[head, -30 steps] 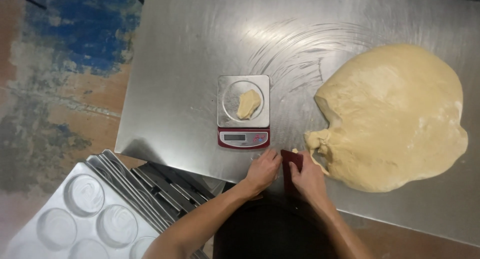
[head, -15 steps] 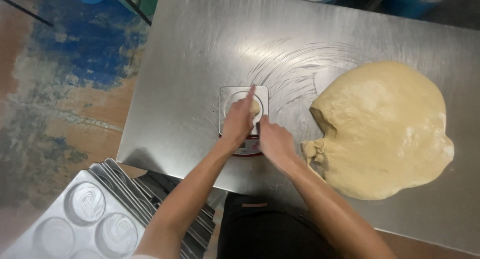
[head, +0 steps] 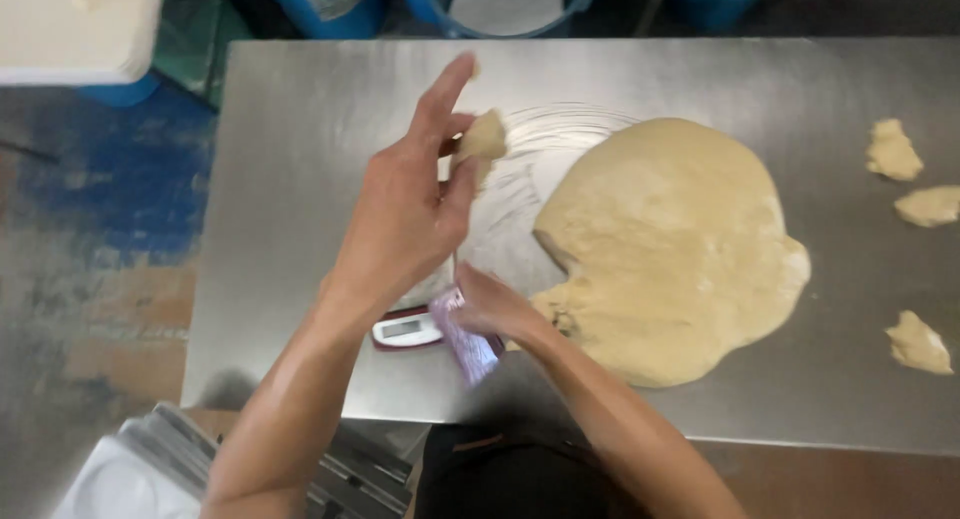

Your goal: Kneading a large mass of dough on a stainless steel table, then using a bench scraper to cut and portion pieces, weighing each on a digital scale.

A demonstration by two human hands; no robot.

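Observation:
My left hand (head: pixel 410 204) is raised above the steel table (head: pixel 300 159) and pinches a small piece of dough (head: pixel 483 137) between thumb and fingers. Below it, mostly hidden by the hand, sits a small kitchen scale (head: pixel 405 330) with a red front and a display. My right hand (head: pixel 490 309) rests low on the table beside the scale, gripping a purple-wrapped dough scraper (head: pixel 466 341). It lies at the near-left edge of a large flat mass of dough (head: pixel 670 244).
Three small dough pieces (head: pixel 892 149) lie along the table's right side. Blue buckets (head: pixel 510 4) and a white tub (head: pixel 75 29) stand beyond the far edge. Stacked baking trays (head: pixel 140 469) sit at the lower left, below the table's near edge.
My left hand has lifted the small dough piece up off the scale. My right hand has stayed low by the scale, next to the big dough. The camera view has shifted to the right.

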